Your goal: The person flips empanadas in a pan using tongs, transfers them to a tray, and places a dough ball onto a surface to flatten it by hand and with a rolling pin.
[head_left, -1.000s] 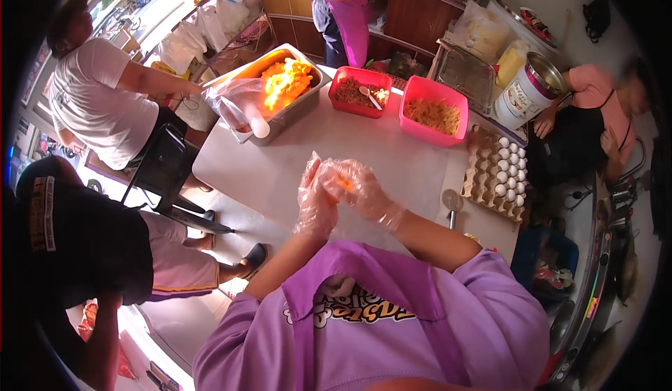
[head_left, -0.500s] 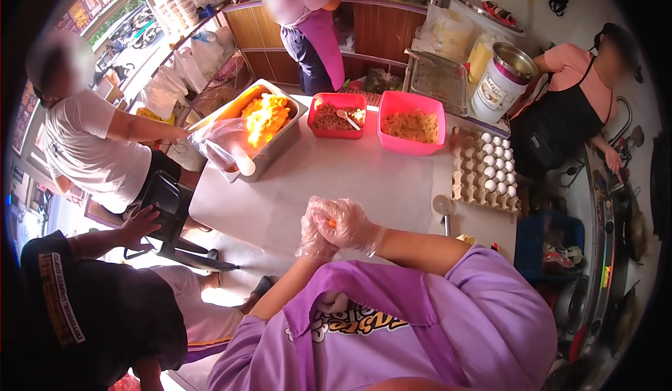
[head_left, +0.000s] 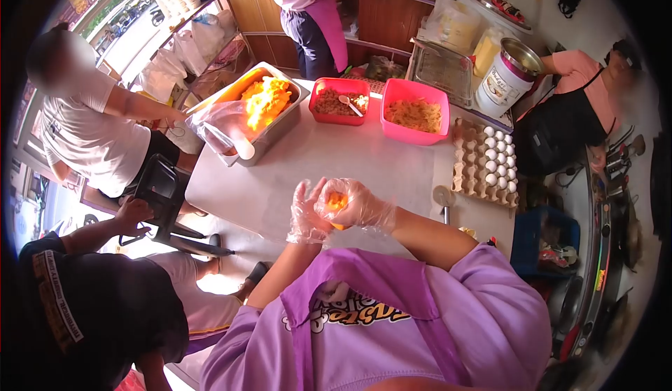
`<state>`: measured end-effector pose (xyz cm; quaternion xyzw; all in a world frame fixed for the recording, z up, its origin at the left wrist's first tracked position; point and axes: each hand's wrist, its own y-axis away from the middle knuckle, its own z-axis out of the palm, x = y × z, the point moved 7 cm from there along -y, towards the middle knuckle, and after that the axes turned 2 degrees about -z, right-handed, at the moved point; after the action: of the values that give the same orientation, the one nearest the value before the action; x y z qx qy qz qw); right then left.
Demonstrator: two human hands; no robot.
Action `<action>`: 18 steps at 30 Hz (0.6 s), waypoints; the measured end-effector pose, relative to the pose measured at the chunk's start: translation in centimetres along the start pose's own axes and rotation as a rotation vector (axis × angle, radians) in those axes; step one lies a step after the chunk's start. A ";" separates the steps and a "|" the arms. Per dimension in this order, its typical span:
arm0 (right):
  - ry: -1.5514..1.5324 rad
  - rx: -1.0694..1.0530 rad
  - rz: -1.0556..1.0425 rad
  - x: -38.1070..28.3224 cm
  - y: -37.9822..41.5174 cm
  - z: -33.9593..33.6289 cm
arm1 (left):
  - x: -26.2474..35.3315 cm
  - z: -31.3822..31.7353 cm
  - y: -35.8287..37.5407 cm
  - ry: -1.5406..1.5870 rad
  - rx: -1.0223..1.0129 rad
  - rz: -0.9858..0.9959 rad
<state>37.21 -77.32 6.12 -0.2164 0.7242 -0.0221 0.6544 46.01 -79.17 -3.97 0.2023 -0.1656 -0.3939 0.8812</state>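
Note:
Both of my hands wear clear plastic gloves and are raised over the near edge of the table. My right hand (head_left: 360, 205) is curled around a small lump of orange food (head_left: 337, 200), which shows between thumb and fingers. Close beside it, my left hand (head_left: 306, 214) has its fingers stretched upward and apart, with nothing seen in it. Beyond them stands a metal pan (head_left: 297, 111) with a bright orange mash (head_left: 267, 102) and a plastic bag (head_left: 213, 126) at its near end. A red tub (head_left: 336, 117) of brown crumbly filling with a white spoon (head_left: 350, 105) is next to it.
On the right are a pink tub (head_left: 414, 137) of shredded food, a cardboard egg tray (head_left: 472, 174) with several white eggs, and a round-headed tool (head_left: 442, 196). A white bucket (head_left: 500, 86) stands behind. Several people are around the table; a black stool (head_left: 162, 188) is at left.
My hands were pressed together around the lump. Now my left hand has come away and opened, and more of the orange lump shows in my right hand.

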 end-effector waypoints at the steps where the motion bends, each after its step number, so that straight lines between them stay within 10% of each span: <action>1: -0.003 0.057 0.023 0.2 -0.2 -0.4 | -0.9 1.1 0.2 -0.036 -0.104 -0.053; 11: 0.225 0.400 0.015 -0.4 0.0 -3.2 | -6.2 6.1 3.3 -0.127 -0.505 -0.537; 13: -0.061 0.354 0.117 1.3 0.1 -2.3 | -3.4 8.1 3.9 -0.581 -0.682 0.102; 16: -0.047 0.327 -0.010 1.2 -0.1 -3.0 | -1.0 4.1 1.5 -0.194 -0.149 0.124; 18: -0.369 0.344 0.145 1.4 0.5 -2.2 | -0.3 4.2 1.4 -0.293 -0.186 0.269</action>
<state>34.93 -77.93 4.97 -0.0501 0.5917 -0.0582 0.8025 44.82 -79.00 0.28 0.0368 -0.2805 -0.3117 0.9071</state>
